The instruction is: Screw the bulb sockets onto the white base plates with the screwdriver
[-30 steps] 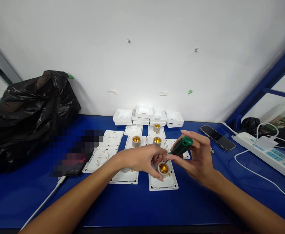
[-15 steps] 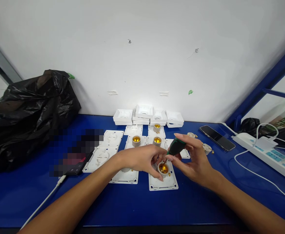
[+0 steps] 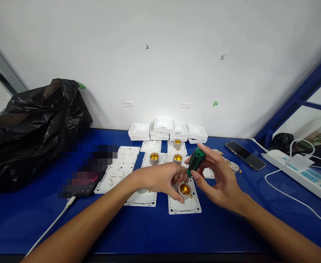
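Observation:
My right hand (image 3: 218,177) is closed around the green-and-black handle of a screwdriver (image 3: 196,160). The shaft slants down into a lamp socket (image 3: 185,189) with a brass-coloured inside. This socket sits on a white square base plate (image 3: 184,208) near the front of the table. My left hand (image 3: 168,179) grips the socket's rim from the left, thumb in front and fingers behind, close to the screwdriver shaft. The screwdriver's tip is hard to make out inside the socket.
More white plates (image 3: 127,153) lie around, some bearing sockets (image 3: 154,157). White square covers (image 3: 163,125) are stacked by the wall. Loose socket parts (image 3: 233,167), a phone (image 3: 245,155) and a power strip (image 3: 305,171) lie right. A black plastic bag (image 3: 37,128) and a cabled dark device (image 3: 86,186) are left.
The screwdriver handle has tipped more upright and my right fingers have shifted on it. My left hand stays on the socket.

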A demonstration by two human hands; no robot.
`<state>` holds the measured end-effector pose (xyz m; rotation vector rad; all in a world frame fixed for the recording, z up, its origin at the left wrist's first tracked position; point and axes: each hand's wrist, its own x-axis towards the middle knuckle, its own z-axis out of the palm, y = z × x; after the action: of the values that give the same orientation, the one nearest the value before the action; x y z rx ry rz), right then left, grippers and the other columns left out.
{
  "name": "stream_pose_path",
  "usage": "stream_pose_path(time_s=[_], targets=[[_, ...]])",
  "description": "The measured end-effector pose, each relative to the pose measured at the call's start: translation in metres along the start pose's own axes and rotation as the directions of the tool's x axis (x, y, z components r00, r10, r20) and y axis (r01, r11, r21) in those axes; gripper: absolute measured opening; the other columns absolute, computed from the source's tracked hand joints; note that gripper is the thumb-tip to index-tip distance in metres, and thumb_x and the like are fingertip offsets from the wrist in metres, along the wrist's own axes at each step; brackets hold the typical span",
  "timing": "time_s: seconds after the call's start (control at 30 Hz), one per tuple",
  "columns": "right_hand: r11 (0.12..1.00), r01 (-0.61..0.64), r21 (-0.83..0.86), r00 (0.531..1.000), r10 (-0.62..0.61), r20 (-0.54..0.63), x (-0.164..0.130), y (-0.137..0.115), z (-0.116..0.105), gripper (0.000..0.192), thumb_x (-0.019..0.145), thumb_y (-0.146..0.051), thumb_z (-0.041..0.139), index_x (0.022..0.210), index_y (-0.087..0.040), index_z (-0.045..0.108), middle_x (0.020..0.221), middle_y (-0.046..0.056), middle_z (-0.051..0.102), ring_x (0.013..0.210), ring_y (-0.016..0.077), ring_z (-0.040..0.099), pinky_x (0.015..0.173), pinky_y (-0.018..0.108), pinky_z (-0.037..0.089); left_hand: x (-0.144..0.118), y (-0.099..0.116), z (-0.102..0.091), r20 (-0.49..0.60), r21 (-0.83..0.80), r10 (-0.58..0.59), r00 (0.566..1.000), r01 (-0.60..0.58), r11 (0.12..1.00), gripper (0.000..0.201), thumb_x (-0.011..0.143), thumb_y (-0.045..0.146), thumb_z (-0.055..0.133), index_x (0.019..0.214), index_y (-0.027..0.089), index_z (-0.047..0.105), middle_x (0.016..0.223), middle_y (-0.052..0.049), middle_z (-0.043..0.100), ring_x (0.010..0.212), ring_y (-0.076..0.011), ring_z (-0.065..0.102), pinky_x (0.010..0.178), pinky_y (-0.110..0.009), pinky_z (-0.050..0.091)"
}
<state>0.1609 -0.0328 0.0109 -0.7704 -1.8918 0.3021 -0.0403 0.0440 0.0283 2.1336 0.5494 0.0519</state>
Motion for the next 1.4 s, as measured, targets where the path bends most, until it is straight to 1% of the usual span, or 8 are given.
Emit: stream_pose_path(time_s=[0.2,0.37,0.5,0.7,0.83,1.03,1.27,1.4], targets=[[0.998,0.057,-0.033,0.997,-0.058,-0.043,0.0014,0.0032,-0.0009,0.070,0.087,-0.014,0.072,0.147,-0.038,0.045,0.094,0.002,0.059,0.072,0.0156,0.054,0.051,0.029,0.054,-0.0009,0.0017,-0.0009,0.006,0.028,-0.026,1.000,0.026,0.999,0.047,0.065,0.047,0.087,0.080,0.021,0.051,0.072,0.005,0.050,0.063,-0.0120,0.045,0.057,-0.028,0.034],[1.000,-0.012,-0.010,1.000,0.012,-0.001,-0.0010,0.0019,0.0011,0.072,0.093,-0.016,0.064,0.155,-0.035,0.034,0.104,0.004,0.062,0.076,0.0171,0.062,0.057,0.033,0.059,-0.0012,0.0012,-0.0012,0.008,0.015,-0.040,0.999,0.039,0.999,0.048,0.065,0.048,0.087,0.081,0.021,0.051,0.074,0.004,0.051,0.063,-0.0123,0.046,0.056,-0.028,0.035],[0.999,0.039,-0.023,0.999,-0.040,-0.023,-0.0025,0.0027,0.0010,0.072,0.088,-0.017,0.071,0.150,-0.037,0.040,0.100,0.003,0.061,0.074,0.0164,0.059,0.052,0.030,0.056,-0.0014,0.0012,-0.0008,0.000,0.002,-0.027,1.000,0.027,1.000,0.045,0.066,0.046,0.086,0.084,0.021,0.053,0.076,0.004,0.052,0.065,-0.0122,0.048,0.058,-0.028,0.037],[0.999,-0.034,-0.011,0.999,0.034,0.022,-0.0003,-0.0009,-0.0019,0.071,0.093,-0.016,0.064,0.154,-0.035,0.035,0.103,0.004,0.060,0.074,0.0159,0.059,0.056,0.031,0.058,-0.0009,0.0012,-0.0013,0.017,-0.028,-0.015,1.000,0.015,0.999,0.045,0.064,0.042,0.088,0.080,0.021,0.052,0.074,0.005,0.052,0.064,-0.0121,0.047,0.059,-0.028,0.038],[0.999,0.039,-0.006,0.999,-0.039,-0.013,-0.0006,-0.0001,-0.0017,0.073,0.088,-0.015,0.071,0.149,-0.037,0.040,0.102,0.003,0.061,0.073,0.0156,0.057,0.052,0.029,0.055,-0.0014,0.0010,0.0000,-0.012,-0.007,-0.015,1.000,0.015,1.000,0.045,0.064,0.041,0.089,0.084,0.021,0.055,0.077,0.004,0.053,0.067,-0.0131,0.049,0.060,-0.029,0.037],[1.000,-0.004,-0.008,0.999,0.004,-0.053,-0.0016,-0.0014,0.0003,0.073,0.091,-0.012,0.065,0.154,-0.035,0.036,0.117,0.006,0.061,0.071,0.0136,0.060,0.054,0.030,0.057,-0.0007,0.0005,-0.0007,0.007,-0.019,0.000,1.000,0.000,1.000,0.045,0.065,0.042,0.088,0.086,0.020,0.055,0.076,0.004,0.053,0.065,-0.0125,0.048,0.059,-0.028,0.038],[0.999,0.026,0.027,0.999,-0.025,-0.031,-0.0028,0.0009,-0.0009,0.075,0.086,-0.010,0.071,0.150,-0.036,0.040,0.111,0.004,0.060,0.079,0.0161,0.063,0.055,0.031,0.057,-0.0006,0.0008,-0.0006,0.012,-0.016,0.011,1.000,-0.011,1.000,0.045,0.066,0.042,0.087,0.087,0.020,0.053,0.075,0.005,0.052,0.066,-0.0125,0.049,0.060,-0.028,0.037],[0.997,0.070,-0.009,0.996,-0.071,-0.057,-0.0019,0.0015,0.0002,0.074,0.086,-0.008,0.072,0.148,-0.037,0.043,0.095,0.001,0.059,0.077,0.0170,0.059,0.053,0.030,0.055,-0.0008,-0.0005,0.0005,-0.006,-0.023,0.018,1.000,-0.018,1.000,0.044,0.067,0.040,0.088,0.088,0.020,0.055,0.076,0.005,0.053,0.067,-0.0126,0.050,0.060,-0.027,0.039]])
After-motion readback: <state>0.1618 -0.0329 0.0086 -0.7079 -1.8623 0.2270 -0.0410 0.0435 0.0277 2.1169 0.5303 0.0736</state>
